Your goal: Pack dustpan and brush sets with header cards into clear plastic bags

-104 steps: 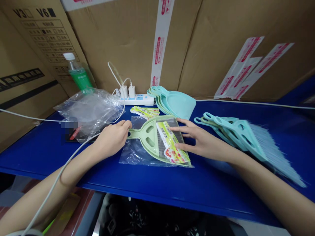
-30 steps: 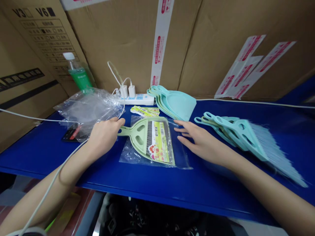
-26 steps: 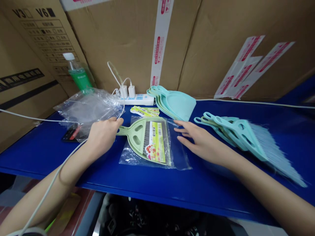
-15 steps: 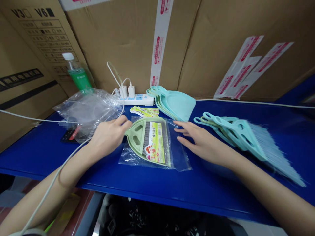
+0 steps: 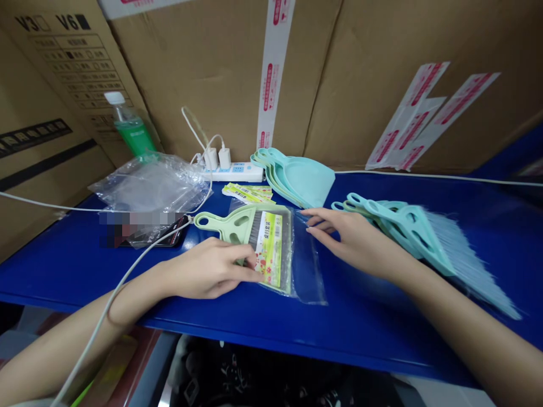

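A light green dustpan and brush set with grey bristles lies flat on the blue table, partly inside a clear plastic bag. Its looped handle sticks out of the bag to the left. A yellow-green printed card lies over the bristles. My left hand rests at the set's lower left, thumb and fingers apart over the bag and the card's near end; it covers part of the dustpan. Over the bag's right side is my right hand, its fingers stretched out and apart, fingertips at the film.
Blue dustpans are stacked behind, and several blue brushes lie at the right. More cards, a power strip, plastic bags and a green-labelled bottle stand near the cardboard boxes. A white cable crosses my left arm.
My left hand has let go of the dustpan set's handle and moved down and right onto the bag's lower part. My right hand has stayed nearly in place.
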`<state>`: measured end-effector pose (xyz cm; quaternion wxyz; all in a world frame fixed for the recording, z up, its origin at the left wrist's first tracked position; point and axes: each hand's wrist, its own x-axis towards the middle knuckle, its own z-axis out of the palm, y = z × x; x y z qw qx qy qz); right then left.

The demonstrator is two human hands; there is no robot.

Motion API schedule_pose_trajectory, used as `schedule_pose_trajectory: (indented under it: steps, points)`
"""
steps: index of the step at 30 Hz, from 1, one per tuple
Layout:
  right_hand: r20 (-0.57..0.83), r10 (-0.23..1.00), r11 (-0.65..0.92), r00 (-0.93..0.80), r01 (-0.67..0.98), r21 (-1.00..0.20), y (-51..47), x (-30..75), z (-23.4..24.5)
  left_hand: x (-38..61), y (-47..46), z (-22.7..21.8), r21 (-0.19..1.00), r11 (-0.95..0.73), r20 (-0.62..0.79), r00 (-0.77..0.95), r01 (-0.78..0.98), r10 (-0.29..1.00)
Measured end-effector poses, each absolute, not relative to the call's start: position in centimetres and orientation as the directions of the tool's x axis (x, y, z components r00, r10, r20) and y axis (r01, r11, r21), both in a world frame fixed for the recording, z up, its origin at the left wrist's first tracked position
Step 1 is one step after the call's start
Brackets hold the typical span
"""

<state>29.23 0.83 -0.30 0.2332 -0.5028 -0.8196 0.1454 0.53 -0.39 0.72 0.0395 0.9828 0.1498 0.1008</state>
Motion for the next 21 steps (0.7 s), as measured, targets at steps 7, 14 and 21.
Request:
schedule_pose_trajectory:
  steps: [7,14,21]
  points:
    - [0.309,0.881,0.463,-0.358,0.785,-0.411,1.4,29.6,-0.3,0.4,-0.1,1.6,0.299,-0.921,0.156,0.939,0.250,0.306]
    - [0.193,0.874,0.484,-0.446,0.766,-0.423,2.1,30.3,-0.9,0.0,1.0,1.6,0.400,-0.886,0.187,0.926,0.234,0.328]
    - [0.045,0.837,0.469,-0.545,0.672,-0.573,1.9,31.0,0.1,-0.6,2.1,1.2,0.364,-0.882,0.246,0.882,0.300,0.402]
